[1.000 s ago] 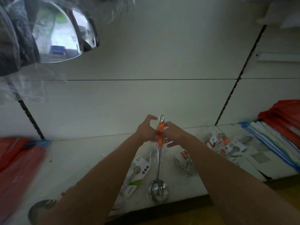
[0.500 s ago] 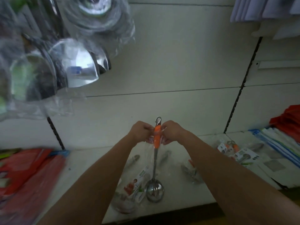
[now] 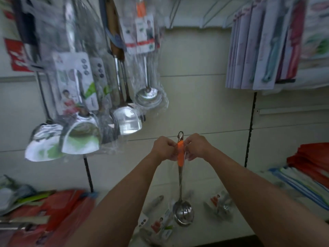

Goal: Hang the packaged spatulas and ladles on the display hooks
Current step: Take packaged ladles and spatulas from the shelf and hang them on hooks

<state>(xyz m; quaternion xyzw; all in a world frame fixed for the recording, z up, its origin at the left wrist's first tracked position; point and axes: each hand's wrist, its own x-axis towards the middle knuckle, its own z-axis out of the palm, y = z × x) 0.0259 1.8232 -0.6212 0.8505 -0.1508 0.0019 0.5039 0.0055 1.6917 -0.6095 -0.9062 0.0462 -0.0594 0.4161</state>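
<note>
Ladle: the slotted ladle [image 3: 181,177] hangs upright in front of the back wall, bowl low above the shelf [image 3: 199,177].
Left hand: the left hand [image 3: 164,148] pinches its orange handle, fingers curled.
Right hand: the right hand [image 3: 195,146] pinches the other side (clear wrapping bunched there).
Display: packaged spatulas [image 3: 81,111] hang up left, blurred.
Hooks: bare wire hooks [image 3: 207,12] overhead.

One head-worn wide-angle view looks forward and slightly down at a pale slotted back wall [image 3: 204,104], close enough that both forearms fill the near foreground, with a white shelf [image 3: 204,186] below.
</note>
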